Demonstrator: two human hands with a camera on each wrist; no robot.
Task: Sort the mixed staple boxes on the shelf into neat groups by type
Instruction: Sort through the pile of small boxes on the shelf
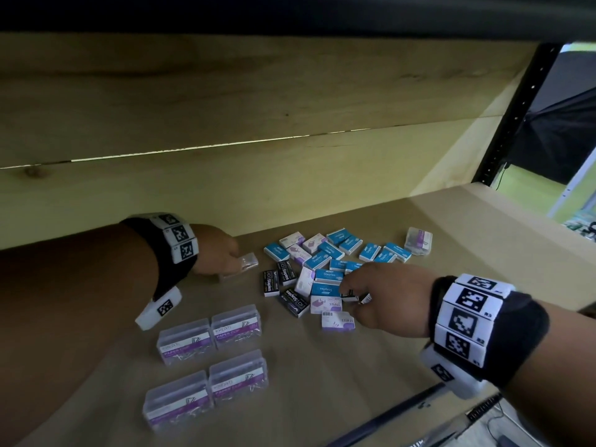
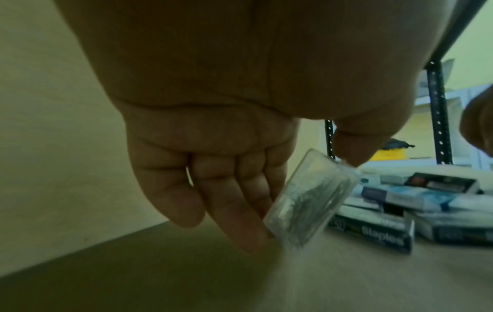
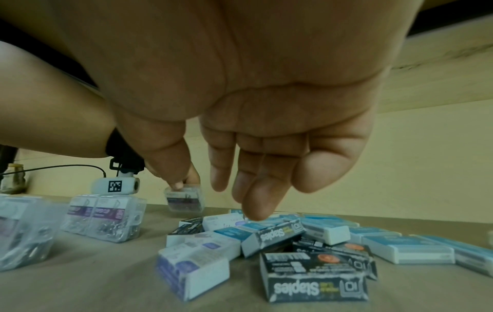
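A jumble of small staple boxes lies mid-shelf: blue ones (image 1: pixel 325 275), white-and-purple ones (image 1: pixel 338 321) and black ones (image 1: pixel 292 301). My right hand (image 1: pixel 353 293) hovers over the pile's near right part. In the right wrist view its fingers (image 3: pixel 256 211) hang straight down above a blue box (image 3: pixel 256 225), holding nothing. Left of the pile, my left hand (image 1: pixel 233 259) pinches a clear plastic box (image 1: pixel 247 262) between thumb and fingers. That clear box (image 2: pixel 312 202) is tilted, with its lower edge close to the shelf board.
Several clear paper clip boxes (image 1: pixel 206 359) stand grouped at the near left. Another clear box (image 1: pixel 418 241) sits at the pile's far right. The wooden back wall (image 1: pixel 225 188) is close behind. A black shelf post (image 1: pixel 516 117) rises at the right.
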